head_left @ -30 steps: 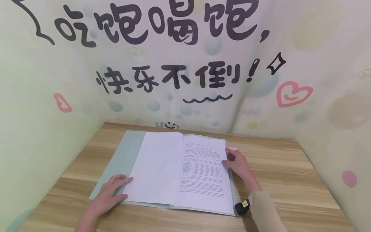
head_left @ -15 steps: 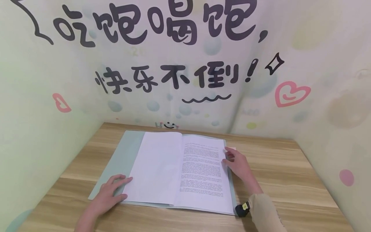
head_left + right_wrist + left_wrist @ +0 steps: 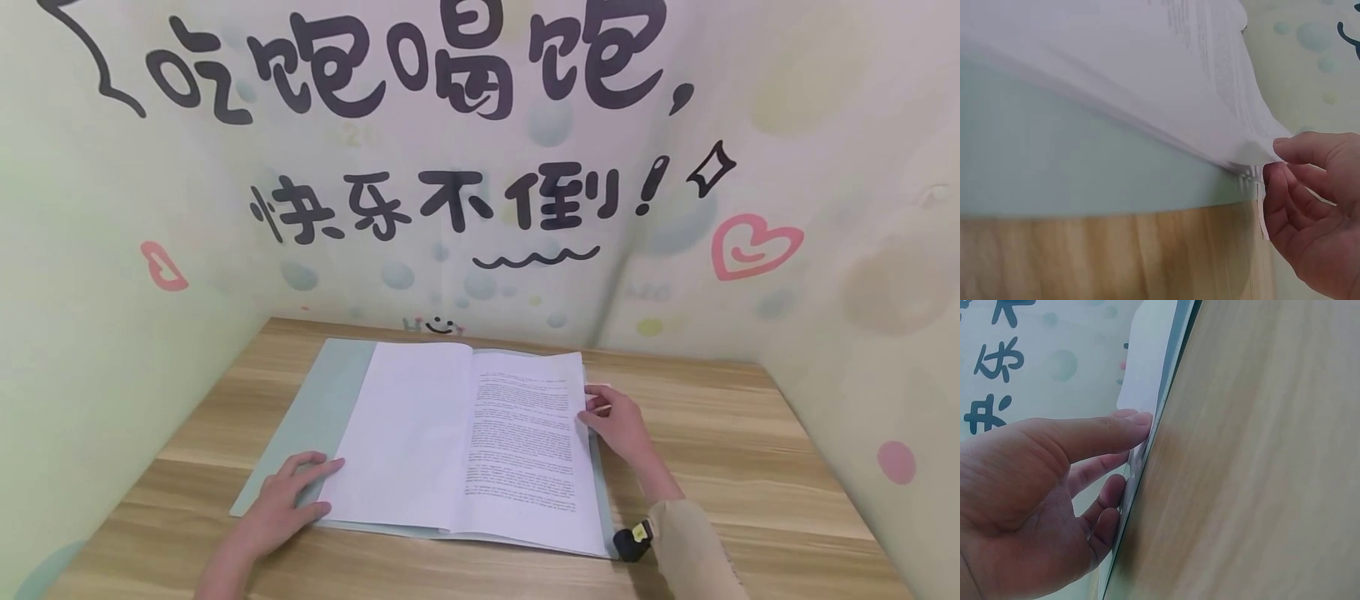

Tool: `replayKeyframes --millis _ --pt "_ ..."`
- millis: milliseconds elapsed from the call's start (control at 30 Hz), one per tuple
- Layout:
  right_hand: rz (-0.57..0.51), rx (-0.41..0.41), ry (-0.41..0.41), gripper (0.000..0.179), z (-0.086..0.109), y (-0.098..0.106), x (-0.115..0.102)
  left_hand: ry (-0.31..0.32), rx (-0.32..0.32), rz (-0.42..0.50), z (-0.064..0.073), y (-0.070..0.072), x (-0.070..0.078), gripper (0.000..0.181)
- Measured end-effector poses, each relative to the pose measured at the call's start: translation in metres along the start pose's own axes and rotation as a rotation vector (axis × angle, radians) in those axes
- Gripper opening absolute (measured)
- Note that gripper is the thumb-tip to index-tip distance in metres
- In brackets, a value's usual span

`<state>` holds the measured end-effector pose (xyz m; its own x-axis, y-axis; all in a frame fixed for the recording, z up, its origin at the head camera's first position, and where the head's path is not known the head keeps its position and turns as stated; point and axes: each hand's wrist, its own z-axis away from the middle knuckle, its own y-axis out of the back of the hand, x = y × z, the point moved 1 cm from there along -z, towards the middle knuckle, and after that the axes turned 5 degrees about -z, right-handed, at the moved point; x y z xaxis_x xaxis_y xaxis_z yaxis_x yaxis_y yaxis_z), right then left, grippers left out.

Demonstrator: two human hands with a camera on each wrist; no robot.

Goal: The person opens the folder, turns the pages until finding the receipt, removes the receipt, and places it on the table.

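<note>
The back wall reads "吃饱喝饱, 快乐不倒!"

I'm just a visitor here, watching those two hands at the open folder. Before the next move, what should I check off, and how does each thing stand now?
1. Right hand has a hold: ok, thumb and fingers pinch the edge of the printed page.
2. Printed page lying flat: not ok, its pinched edge is lifted off the folder in the right wrist view.
3. Just one sheet pinched: cannot tell, the fingertips and paper edges run together.
4. Left hand at the blank page: ok, it touches the left edge.
5. Folder open on the table: ok.
</note>
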<state>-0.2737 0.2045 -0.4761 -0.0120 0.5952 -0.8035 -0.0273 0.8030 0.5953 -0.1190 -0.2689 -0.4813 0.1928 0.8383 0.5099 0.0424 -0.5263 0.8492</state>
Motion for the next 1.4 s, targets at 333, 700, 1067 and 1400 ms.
replayKeyframes --millis 333,700,1067,1400 --pt "0.091 -0.021 0.133 0.042 -0.005 0.01 0.0 0.004 0.004 -0.002 0.001 0.0 0.0 0.05" --pt "0.08 -0.062 0.212 0.043 -0.009 0.028 -0.017 0.013 -0.012 -0.009 0.001 0.001 0.001 0.05" --pt "0.06 -0.139 0.323 0.046 -0.013 0.039 -0.043 0.026 -0.022 -0.004 0.001 0.002 0.001 0.051" --pt "0.102 -0.294 0.459 0.049 -0.016 0.041 -0.077 0.026 -0.03 0.016 0.001 0.003 0.002 0.05"
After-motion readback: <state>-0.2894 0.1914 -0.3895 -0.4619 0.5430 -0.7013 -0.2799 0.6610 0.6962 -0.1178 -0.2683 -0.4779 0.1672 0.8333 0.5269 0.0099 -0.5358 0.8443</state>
